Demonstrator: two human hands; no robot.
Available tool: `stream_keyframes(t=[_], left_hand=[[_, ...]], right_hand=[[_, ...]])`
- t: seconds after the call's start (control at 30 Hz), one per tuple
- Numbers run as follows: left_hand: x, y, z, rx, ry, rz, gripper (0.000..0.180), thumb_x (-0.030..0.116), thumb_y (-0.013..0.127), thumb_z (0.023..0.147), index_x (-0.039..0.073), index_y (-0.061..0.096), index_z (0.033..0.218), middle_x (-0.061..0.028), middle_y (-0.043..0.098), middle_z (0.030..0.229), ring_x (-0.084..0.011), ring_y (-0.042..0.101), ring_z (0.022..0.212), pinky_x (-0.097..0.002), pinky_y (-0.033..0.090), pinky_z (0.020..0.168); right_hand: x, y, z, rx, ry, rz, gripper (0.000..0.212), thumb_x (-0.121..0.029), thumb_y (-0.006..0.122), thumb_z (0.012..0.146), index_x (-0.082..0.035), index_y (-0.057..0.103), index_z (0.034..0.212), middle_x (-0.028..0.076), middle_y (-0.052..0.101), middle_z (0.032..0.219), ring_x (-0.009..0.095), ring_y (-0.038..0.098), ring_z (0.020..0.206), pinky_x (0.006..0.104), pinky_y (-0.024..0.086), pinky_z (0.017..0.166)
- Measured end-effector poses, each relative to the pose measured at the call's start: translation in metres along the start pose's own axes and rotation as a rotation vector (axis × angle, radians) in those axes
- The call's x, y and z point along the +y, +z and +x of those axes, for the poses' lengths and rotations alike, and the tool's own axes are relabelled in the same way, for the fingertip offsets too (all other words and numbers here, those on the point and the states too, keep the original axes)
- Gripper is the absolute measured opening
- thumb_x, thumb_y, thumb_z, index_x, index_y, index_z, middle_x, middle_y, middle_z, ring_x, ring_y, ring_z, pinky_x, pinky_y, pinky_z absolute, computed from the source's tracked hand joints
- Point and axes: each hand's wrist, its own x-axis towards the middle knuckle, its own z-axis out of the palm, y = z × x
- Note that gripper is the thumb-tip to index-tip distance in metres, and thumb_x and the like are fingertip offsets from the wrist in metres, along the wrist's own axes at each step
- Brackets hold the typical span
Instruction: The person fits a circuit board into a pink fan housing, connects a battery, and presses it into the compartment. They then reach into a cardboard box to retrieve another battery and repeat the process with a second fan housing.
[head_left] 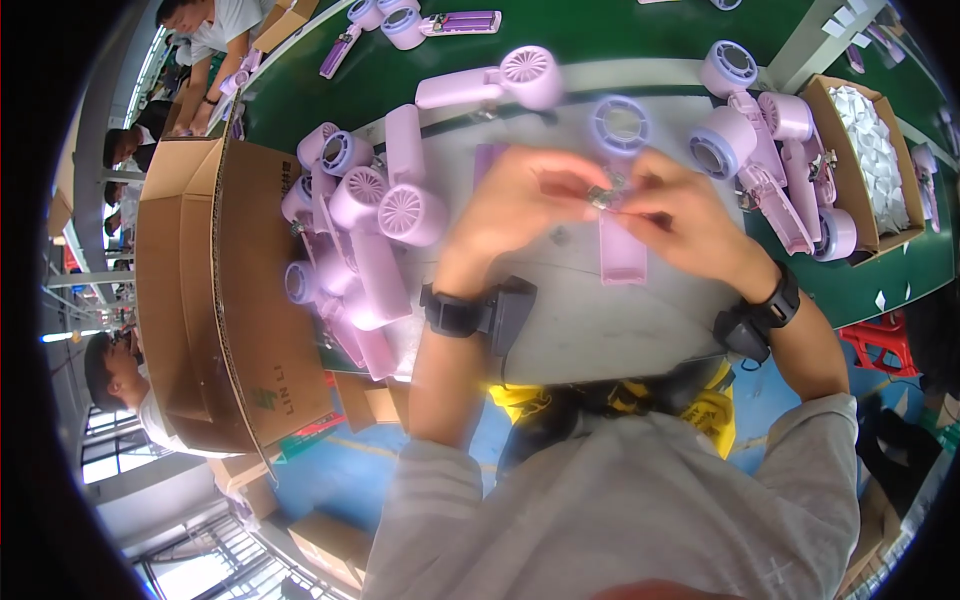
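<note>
pink fan (623, 252), 1, beneath 2 hands (515, 200) (695, 215), 1 small part (601, 196) between.

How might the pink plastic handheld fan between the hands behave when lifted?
The fan is probably stiff, with a straight handle. Its bulky round head may make it head-heavy. The small shiny part at mid-length looks exposed, perhaps fragile.

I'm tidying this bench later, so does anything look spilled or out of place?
Yes: two small white scraps lie loose on the green tabletop, just outside the cardboard box filled with similar white pieces, so they may have spilled from it.
</note>
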Motion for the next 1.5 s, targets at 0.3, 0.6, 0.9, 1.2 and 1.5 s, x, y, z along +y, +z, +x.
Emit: stream_keyframes(t=[0.3, 0.6, 0.9, 1.2, 1.5], left_hand=[[0.002, 0.003, -0.001, 0.020, 0.013, 0.000, 0.024, -0.011, 0.073, 0.075, -0.001, 0.069, 0.097, -0.0038, 0.068, 0.092, -0.0106, 0.065, 0.084, -0.0240, 0.055, 0.076], [0.002, 0.006, -0.002, 0.045, 0.019, 0.007, 0.026, -0.013, 0.073, 0.074, 0.000, 0.063, 0.094, -0.0027, 0.064, 0.095, -0.0109, 0.064, 0.086, -0.0250, 0.055, 0.078], [0.000, 0.008, 0.000, 0.049, 0.105, 0.051, 0.034, -0.014, 0.070, 0.076, -0.001, 0.064, 0.107, -0.0046, 0.065, 0.101, -0.0105, 0.062, 0.086, -0.0262, 0.054, 0.079], [0.001, 0.020, 0.002, 0.082, 0.101, 0.196, 0.037, -0.013, 0.062, 0.078, -0.003, 0.063, 0.113, -0.0054, 0.065, 0.104, -0.0099, 0.060, 0.085, -0.0258, 0.052, 0.082], [-0.001, 0.017, 0.001, 0.129, 0.093, 0.213, 0.034, -0.009, 0.064, 0.079, -0.004, 0.065, 0.112, -0.0065, 0.068, 0.099, -0.0091, 0.062, 0.082, -0.0249, 0.053, 0.076]], right_hand=[[0.004, 0.000, 0.000, 0.037, -0.002, 0.056, 0.011, -0.001, 0.070, 0.078, 0.000, 0.069, 0.089, 0.008, 0.050, 0.086, 0.019, 0.052, 0.073, 0.0307, 0.041, 0.060], [0.006, -0.001, 0.002, 0.048, 0.010, 0.130, 0.009, -0.002, 0.069, 0.078, 0.002, 0.067, 0.085, 0.008, 0.050, 0.085, 0.019, 0.052, 0.074, 0.0308, 0.040, 0.060], [0.002, -0.001, 0.002, 0.051, -0.011, 0.095, 0.008, -0.004, 0.070, 0.080, 0.002, 0.066, 0.085, 0.008, 0.053, 0.087, 0.018, 0.053, 0.069, 0.0303, 0.040, 0.058], [-0.008, 0.004, 0.004, 0.195, 0.076, 0.082, 0.023, -0.004, 0.073, 0.079, -0.002, 0.066, 0.101, 0.007, 0.060, 0.094, 0.013, 0.057, 0.068, 0.0266, 0.045, 0.055], [-0.004, 0.005, 0.003, 0.238, 0.064, 0.032, 0.034, -0.006, 0.078, 0.076, -0.005, 0.066, 0.108, 0.006, 0.062, 0.090, 0.012, 0.058, 0.063, 0.0244, 0.047, 0.054]])
